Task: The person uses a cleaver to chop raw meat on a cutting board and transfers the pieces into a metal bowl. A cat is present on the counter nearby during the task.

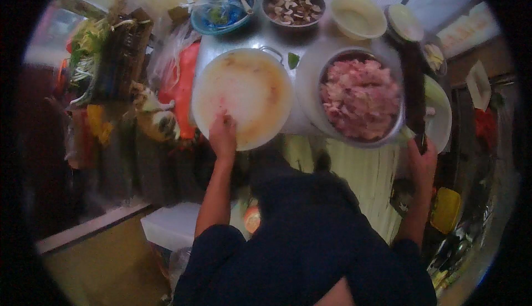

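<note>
A round white cutting board (257,101) with brownish stains lies in front of me on the metal table. My left hand (223,135) is at its near left part, fingers drawn together; whether a small piece is between them is too blurred to tell. Faint pink bits show by the fingertips. On the right, my right hand (423,161) is closed round the handle of a cleaver (413,92), its broad dark blade pointing away from me. Between the hands, a metal basin holds a heap of chopped raw meat (361,98).
Along the back stand a blue-green basin (199,26), a dark bowl of cut mushrooms (293,8) and a cream bowl (357,18). A white plate (443,123) is beside the cleaver. Red plastic bags (187,87) and vegetables (83,67) crowd the left side.
</note>
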### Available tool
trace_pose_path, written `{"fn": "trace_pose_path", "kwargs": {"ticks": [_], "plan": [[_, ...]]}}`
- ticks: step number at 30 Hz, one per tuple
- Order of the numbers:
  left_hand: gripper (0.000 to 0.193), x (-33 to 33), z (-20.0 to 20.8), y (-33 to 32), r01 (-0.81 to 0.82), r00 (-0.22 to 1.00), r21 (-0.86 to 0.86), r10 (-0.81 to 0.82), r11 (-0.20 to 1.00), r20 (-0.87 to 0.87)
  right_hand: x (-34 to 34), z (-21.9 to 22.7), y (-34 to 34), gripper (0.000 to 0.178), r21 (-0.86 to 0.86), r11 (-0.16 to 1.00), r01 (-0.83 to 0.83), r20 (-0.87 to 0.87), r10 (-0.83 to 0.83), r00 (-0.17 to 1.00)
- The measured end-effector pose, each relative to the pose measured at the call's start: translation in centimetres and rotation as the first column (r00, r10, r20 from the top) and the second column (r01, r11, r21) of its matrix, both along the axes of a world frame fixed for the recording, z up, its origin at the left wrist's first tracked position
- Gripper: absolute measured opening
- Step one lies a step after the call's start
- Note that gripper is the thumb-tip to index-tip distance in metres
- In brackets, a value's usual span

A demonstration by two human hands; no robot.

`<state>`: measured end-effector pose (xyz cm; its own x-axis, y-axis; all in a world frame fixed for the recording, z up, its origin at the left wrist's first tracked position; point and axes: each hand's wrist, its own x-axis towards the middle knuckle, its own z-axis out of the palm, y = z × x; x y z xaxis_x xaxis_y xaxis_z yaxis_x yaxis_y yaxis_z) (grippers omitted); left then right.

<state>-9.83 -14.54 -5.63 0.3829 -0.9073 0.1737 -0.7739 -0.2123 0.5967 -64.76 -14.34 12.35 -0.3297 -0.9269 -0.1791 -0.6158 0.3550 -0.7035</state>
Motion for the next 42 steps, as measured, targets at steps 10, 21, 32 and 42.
{"fn": "trace_pose_path", "kwargs": {"ticks": [10, 21, 32, 42], "plan": [[0.033, -3.7, 5.1, -3.9, -0.125, 0.904, 0.087, 0.15, 0.988, -0.4, -14.0, -4.2, 6.1, 0.039, 0.08, 0.981, 0.175, 0.244, -0.189, 0.951], [0.052, -25.8, 14.0, -9.3, 0.568, 0.811, -0.16, -0.582, 0.807, -0.055, -13.6, -1.8, 6.2, 0.027, 0.031, 0.979, 0.201, 0.483, -0.191, 0.855], [0.059, -26.5, 15.7, -9.1, 0.452, 0.72, 0.018, -0.353, 0.892, -0.598, -16.6, -1.5, 6.9, 0.025, 0.034, 0.963, 0.267, 0.548, -0.241, 0.801], [0.041, -31.8, 17.6, -10.9, 0.588, 0.737, -0.037, -0.553, 0.808, -0.389, -19.9, -0.5, 7.4, 0.025, 0.088, 0.885, 0.457, 0.634, -0.403, 0.66]]}}
